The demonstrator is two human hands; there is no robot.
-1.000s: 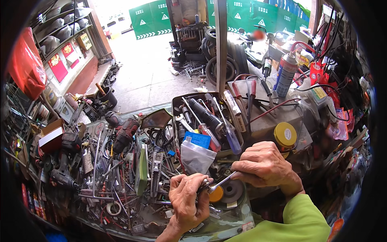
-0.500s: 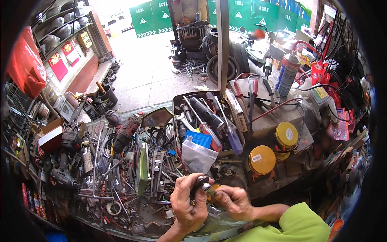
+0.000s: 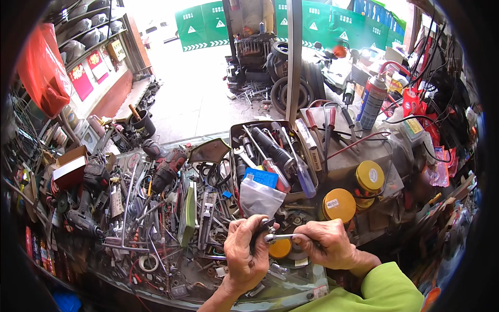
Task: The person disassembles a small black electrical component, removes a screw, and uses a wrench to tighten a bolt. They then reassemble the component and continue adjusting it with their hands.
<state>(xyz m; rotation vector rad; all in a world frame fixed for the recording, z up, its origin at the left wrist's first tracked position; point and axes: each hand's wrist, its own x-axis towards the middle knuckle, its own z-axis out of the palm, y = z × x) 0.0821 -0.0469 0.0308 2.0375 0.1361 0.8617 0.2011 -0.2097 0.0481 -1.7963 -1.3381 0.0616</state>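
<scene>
My left hand (image 3: 248, 250) is closed on a small dark metal part (image 3: 265, 228), held upright above the cluttered glass-topped bench (image 3: 310, 286). My right hand (image 3: 328, 244) is closed on the shank of a silver wrench (image 3: 285, 236), whose rounded ring end rests at the dark part beside my left fingers. Below the wrench sit a small yellow lid (image 3: 280, 248) and a dark metal disc, both partly hidden. A clear plastic bag (image 3: 260, 197) lies just behind my hands, and a large yellow-lidded container (image 3: 338, 205) stands to the right behind my right hand.
A tool box (image 3: 247, 128) full of screwdrivers stands mid-back. Cordless drills (image 3: 166, 171) and loose tools crowd the left. At the right are a spray can (image 3: 372, 103), another yellow container (image 3: 370, 174) and cables. A metal post (image 3: 292, 67) rises before tyres and green barrier panels.
My right hand swung down and inward from the outstretched wrench, uncovering a yellow container, then moved slightly right and up with the wrench again lying crosswise. The whole view shifted slightly rightward.
</scene>
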